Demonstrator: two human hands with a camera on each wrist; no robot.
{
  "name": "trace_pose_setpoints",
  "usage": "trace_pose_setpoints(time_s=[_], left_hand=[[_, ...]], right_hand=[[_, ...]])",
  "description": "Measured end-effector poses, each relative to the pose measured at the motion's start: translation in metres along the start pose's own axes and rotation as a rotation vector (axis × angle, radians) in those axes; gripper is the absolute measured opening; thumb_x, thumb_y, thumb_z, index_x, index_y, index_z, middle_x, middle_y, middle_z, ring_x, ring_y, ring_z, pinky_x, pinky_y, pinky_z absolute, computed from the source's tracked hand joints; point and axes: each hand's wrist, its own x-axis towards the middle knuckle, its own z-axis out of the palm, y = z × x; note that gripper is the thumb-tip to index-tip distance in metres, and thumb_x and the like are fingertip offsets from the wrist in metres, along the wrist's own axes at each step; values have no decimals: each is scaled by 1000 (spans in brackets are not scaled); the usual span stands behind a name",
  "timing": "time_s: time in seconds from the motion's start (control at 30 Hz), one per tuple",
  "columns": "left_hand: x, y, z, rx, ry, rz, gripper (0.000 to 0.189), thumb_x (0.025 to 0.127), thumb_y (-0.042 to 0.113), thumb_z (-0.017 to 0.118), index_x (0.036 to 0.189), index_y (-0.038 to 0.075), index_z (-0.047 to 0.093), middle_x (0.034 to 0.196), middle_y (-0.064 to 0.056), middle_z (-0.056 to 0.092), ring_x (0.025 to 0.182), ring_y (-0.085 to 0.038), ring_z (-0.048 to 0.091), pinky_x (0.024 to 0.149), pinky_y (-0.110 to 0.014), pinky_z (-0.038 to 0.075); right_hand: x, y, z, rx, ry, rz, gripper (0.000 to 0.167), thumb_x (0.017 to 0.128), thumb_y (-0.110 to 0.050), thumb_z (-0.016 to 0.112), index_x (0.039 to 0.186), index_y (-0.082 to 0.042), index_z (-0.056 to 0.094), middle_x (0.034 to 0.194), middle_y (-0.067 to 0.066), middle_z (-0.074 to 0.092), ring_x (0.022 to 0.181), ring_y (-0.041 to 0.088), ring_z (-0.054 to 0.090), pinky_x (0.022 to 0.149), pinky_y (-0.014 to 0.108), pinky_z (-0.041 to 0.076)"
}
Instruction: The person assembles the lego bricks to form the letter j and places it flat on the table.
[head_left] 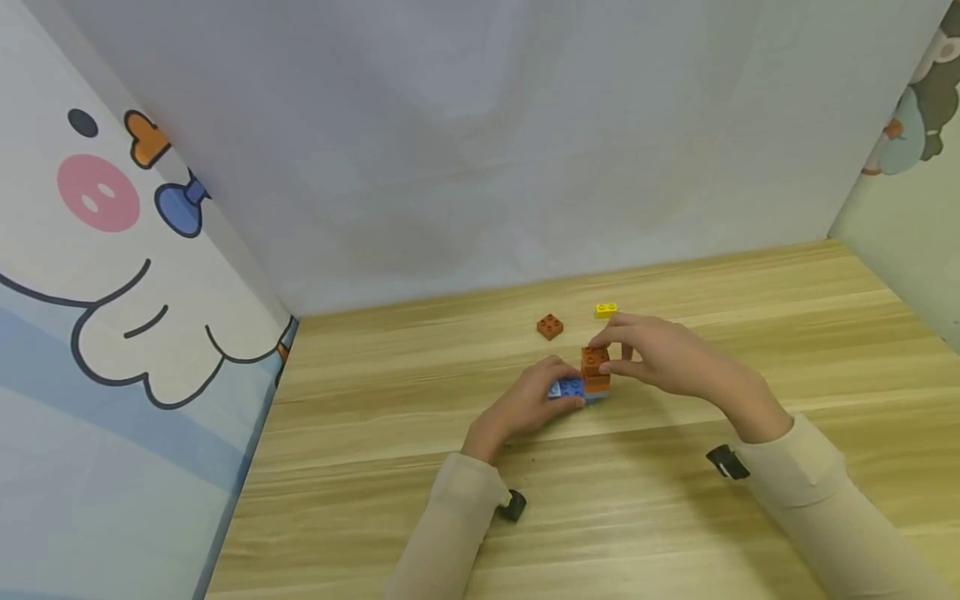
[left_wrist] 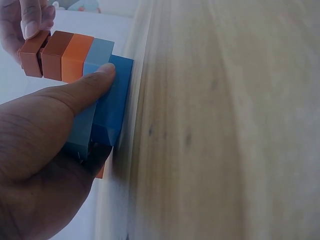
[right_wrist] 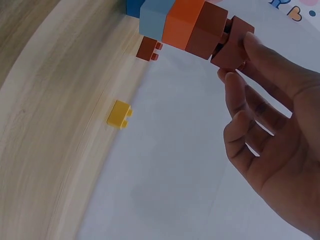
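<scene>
On the wooden table stands a stack of toy building bricks. A blue brick (left_wrist: 116, 97) lies at the bottom, with a grey-blue brick (right_wrist: 153, 21) on it, then an orange brick (right_wrist: 182, 21) and a brown brick (right_wrist: 207, 30). My left hand (head_left: 528, 398) grips the low blue part, its thumb along the near side. Between thumb and fingers, my right hand (head_left: 667, 358) pinches another brown brick (right_wrist: 233, 44) at the very top. That brick sits slightly tilted, with a narrow gap and studs showing under it.
Behind the stack, a loose brown brick (head_left: 550, 327) and a small yellow brick (head_left: 606, 311) lie on the table (head_left: 360, 433). A pale cloth wall (head_left: 525, 150) rises at the table's back edge, and a cartoon-printed panel (head_left: 45, 217) stands at the left.
</scene>
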Motion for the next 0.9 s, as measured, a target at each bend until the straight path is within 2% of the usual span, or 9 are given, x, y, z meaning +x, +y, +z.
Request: trace_pose_setpoints(time_s=[0.6, 0.9], left_hand=[[0, -1, 0, -12, 5, -3, 46, 102, 37, 62, 140, 10, 60, 129, -5, 61, 109, -15, 58, 95, -28, 49], [-2, 1, 0, -34, 5, 0, 47, 102, 37, 62, 141, 10, 59, 129, -5, 61, 109, -16, 58, 94, -28, 49]], right_hand=[[3, -2, 0, -41, -3, -10, 26, 94, -20, 74, 120, -13, 75, 115, 4, 69, 81, 8, 61, 72, 31, 53], [2, -4, 1, -69, -9, 24, 27, 93, -22, 76, 119, -15, 75, 119, 6, 69, 78, 8, 61, 68, 30, 52]])
